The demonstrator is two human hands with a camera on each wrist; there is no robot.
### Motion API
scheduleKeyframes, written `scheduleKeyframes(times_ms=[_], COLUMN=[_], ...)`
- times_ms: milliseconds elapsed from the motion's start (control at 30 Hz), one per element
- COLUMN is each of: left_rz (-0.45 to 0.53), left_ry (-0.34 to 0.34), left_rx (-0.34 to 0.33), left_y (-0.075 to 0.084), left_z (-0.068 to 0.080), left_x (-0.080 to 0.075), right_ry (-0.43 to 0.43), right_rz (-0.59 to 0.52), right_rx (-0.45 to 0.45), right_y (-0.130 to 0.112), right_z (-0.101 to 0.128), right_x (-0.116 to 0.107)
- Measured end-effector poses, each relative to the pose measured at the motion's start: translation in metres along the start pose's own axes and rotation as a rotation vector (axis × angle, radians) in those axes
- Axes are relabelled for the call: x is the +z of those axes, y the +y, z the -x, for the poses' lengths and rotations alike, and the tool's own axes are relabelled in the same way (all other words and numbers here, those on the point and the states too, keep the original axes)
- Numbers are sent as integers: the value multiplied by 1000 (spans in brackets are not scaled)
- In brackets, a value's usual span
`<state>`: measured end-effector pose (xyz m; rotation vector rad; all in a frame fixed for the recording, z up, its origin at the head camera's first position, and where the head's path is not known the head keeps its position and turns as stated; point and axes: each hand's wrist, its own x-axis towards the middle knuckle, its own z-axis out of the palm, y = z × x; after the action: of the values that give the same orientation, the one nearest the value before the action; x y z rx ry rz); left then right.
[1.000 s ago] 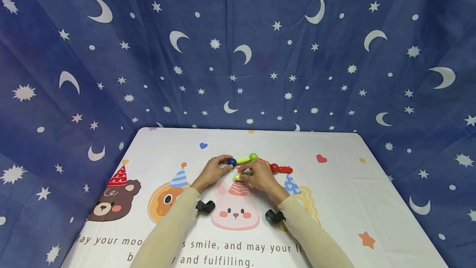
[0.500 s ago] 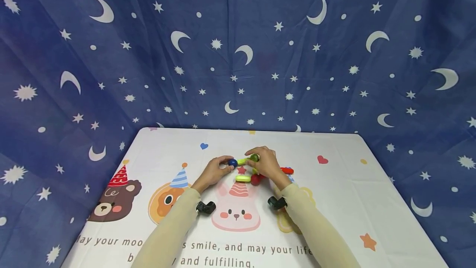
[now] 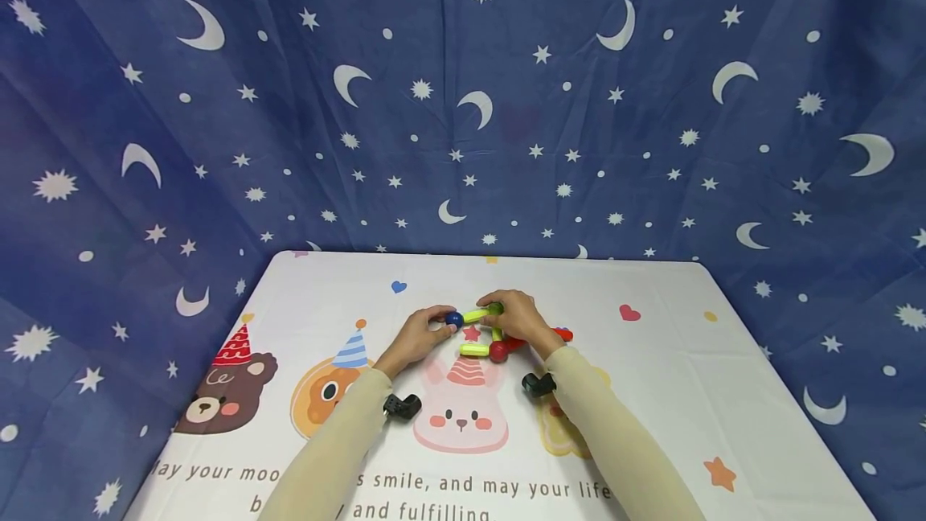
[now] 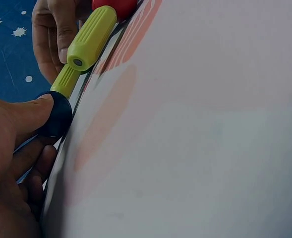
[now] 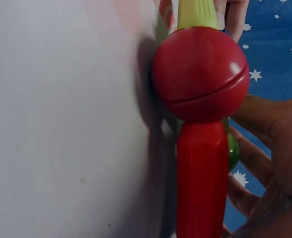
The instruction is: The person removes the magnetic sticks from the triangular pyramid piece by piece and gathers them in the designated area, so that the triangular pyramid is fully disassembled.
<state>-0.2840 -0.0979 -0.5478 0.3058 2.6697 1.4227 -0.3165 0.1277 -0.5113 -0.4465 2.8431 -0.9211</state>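
Left hand [image 3: 417, 335] pinches blue ball [image 3: 453, 318]; right hand [image 3: 518, 318] seemingly grips green ball [image 3: 495, 309], mid-table [image 3: 673, 376]

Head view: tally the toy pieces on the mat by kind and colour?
Balls: 3 (blue ball, green ball, red ball)
Yellow-green sticks: 2
Red sticks: 2
Total: 7 in view; the right hand may hide more.

White cartoon-printed tablecloth [image 3: 651, 392]; starry blue backdrop [image 3: 463, 103], seemingly fabric.
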Motion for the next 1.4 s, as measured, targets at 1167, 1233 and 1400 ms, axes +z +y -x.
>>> scheduleKeyframes(times_ms=[1167,1233,1400], left_rz=[-10,-9,-5], left_ry=[-10,-8,-2], left_rx=[11,11,13], left_y=[1,2,2], left_z=[2,2,2], left_x=[0,-1,0], right_ry=[-3,-4,2], right_rz=[16,12,11], right_rx=[9,3,-12], right_y=[4,4,5], right_z=[-7,-7,-8], right_x=[11,10,10])
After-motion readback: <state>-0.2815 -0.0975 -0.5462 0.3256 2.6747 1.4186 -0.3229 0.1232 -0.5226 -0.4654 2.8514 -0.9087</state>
